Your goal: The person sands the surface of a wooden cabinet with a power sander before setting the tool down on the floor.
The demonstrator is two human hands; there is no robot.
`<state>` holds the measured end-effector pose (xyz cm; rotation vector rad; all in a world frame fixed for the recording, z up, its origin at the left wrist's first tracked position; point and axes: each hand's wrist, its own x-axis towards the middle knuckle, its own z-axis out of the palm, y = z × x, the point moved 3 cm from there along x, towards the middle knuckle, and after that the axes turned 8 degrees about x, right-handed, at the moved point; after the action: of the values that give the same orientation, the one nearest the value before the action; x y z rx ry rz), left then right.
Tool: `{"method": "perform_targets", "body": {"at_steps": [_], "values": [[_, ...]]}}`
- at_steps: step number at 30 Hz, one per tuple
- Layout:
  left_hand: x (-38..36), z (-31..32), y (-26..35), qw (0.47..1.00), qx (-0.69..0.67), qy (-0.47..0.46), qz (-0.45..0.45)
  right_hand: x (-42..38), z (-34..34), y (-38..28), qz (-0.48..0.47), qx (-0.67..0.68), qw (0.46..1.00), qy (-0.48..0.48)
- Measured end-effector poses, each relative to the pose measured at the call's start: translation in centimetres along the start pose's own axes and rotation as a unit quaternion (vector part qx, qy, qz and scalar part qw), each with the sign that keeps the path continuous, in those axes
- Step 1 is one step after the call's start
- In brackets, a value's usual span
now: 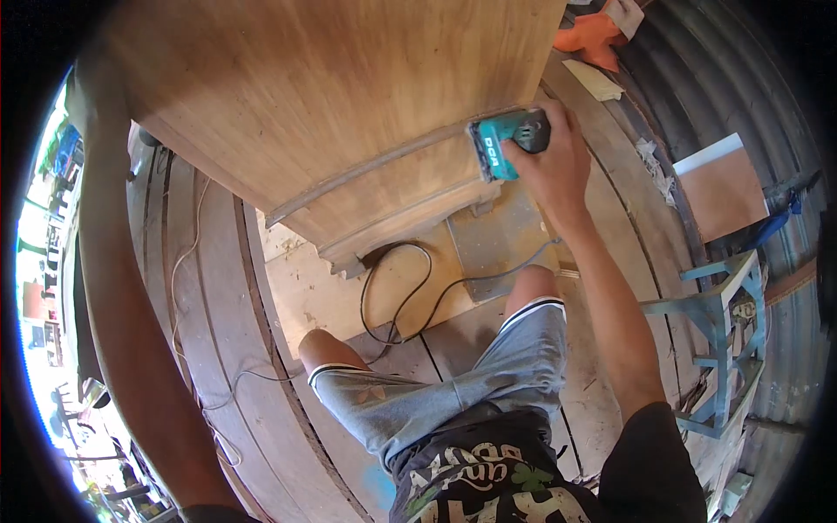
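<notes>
My right hand (558, 161) is wrapped round a teal and black electric sander (499, 150) marked DCA. The sander's pad is pressed against the face of a wooden cabinet (349, 96), close to its right edge and just by a raised moulding (366, 173). My left arm reaches up along the far left. At its end my left hand (94, 87) is beside the cabinet's upper left edge, in dark shadow, with its fingers hidden. A black cord (427, 261) loops on the floor below the cabinet.
The cabinet stands on a plywood sheet (292, 283) over wooden floor planks (235, 322). To the right are a blue-grey metal frame (719, 349), a brown board (722, 192) and corrugated metal sheeting (724, 78). An orange object (593, 39) lies at the top right. A thin cable (177, 288) runs along the left planks.
</notes>
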<state>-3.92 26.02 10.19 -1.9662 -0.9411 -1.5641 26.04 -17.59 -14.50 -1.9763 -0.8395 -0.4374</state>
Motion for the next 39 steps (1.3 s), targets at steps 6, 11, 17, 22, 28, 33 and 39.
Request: {"method": "perform_targets", "body": {"at_steps": [6,11,17,22,28,33,39], "values": [[0.7,1.4,-2.9,0.996,-0.017,-0.092,-0.013,1.6,-1.5,1.8,-0.001,-0.031,0.999,0.012],[-0.9,-0.3,-2.6,0.995,-0.013,-0.094,-0.039,1.1,-0.7,0.8,0.008,-0.057,0.998,0.010],[-0.5,-1.5,1.0,0.995,-0.030,-0.085,-0.047,-3.3,3.0,-6.0,0.020,-0.003,0.999,-0.034],[0.5,0.6,-1.2,0.999,-0.024,-0.027,0.029,-2.2,2.1,-4.1,0.031,0.016,0.999,-0.034],[0.0,1.0,-1.6,0.998,-0.031,-0.047,0.041,3.0,-2.7,4.6,0.049,-0.021,0.999,0.004],[-1.2,-2.6,4.9,0.959,-0.229,-0.036,-0.164,4.6,-6.2,10.3,0.108,-0.094,0.989,0.037],[-1.5,-4.4,6.4,0.954,-0.188,-0.090,-0.217,1.4,-5.4,8.0,0.061,0.037,0.987,0.142]]}}
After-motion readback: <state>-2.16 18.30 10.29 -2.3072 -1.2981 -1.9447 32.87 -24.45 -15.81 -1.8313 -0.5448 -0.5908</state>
